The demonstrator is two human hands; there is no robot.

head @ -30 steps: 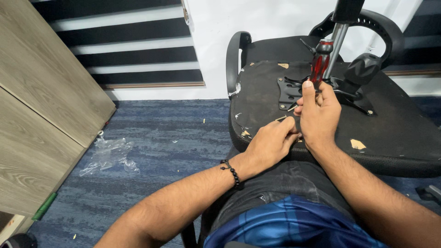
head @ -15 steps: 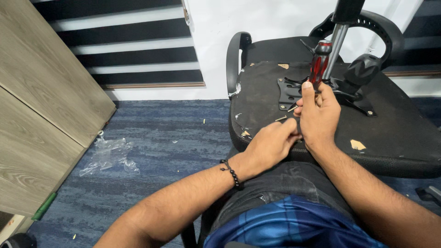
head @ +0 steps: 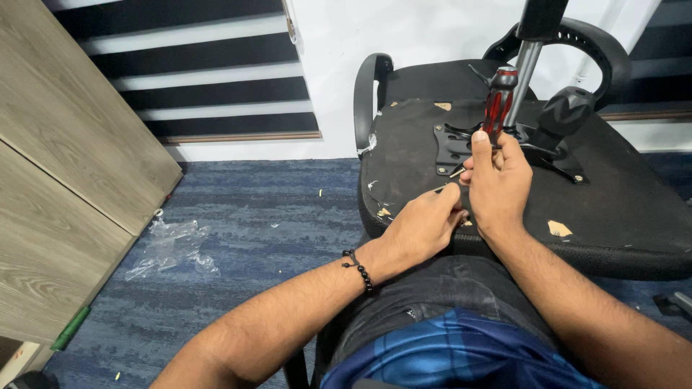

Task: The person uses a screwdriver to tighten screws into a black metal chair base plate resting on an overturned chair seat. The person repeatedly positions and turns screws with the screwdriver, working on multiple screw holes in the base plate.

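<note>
Right, head view only: office chair flipped, seat underside (head: 613, 194) facing up, black mount plate (head: 455, 148) bolted near its middle with the gas post (head: 530, 54) rising out of it. Right hand (head: 497, 180) is closed round a red-and-black screwdriver (head: 496, 104), handle sticking up above the fist, tip down at the plate edge; the tip itself is hidden behind the fingers, so can't tell if it's seated in a screw head. Left hand (head: 422, 227) sits just beside the right, touching it, fingers pinched narrow on something thin and pale at the plate corner, too small to tell if screw or splinter. Bead bracelet (head: 358, 268) on the left wrist. Armrest (head: 369, 101) on the seat's left side, clear plastic wrap (head: 169, 248) on the blue carpet (head: 252, 216), wood cabinet (head: 65, 180) far left. To do this step well, I'd judge: keep the driver square to the screw, push down before turning, keep the left fingers clear of the tip so a slip doesn't stab them
</note>
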